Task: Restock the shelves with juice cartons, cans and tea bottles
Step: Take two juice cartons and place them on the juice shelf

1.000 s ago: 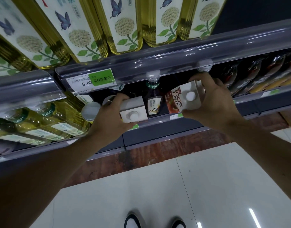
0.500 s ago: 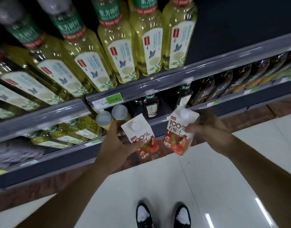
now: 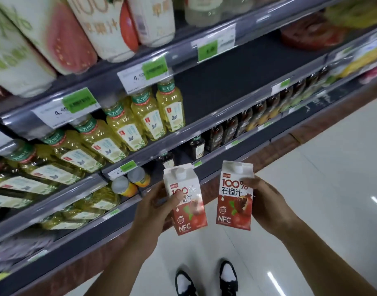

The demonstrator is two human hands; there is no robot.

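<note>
While both hands grip them upright, left carton [image 3: 186,201] and right carton [image 3: 235,195] show red-and-white pomegranate print.

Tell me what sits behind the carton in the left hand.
Behind the left carton, gripped by the left hand, show two cans and a dark bottle on the shelf edge. Whatever lies directly behind the carton is covered.

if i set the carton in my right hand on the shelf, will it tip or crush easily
The carton in the right hand looks tall with a flat base, so it probably stands but may tip if nudged. Its walls show no denting under the fingers, so likely fairly stiff, though hard squeezing could buckle paperboard.
</note>
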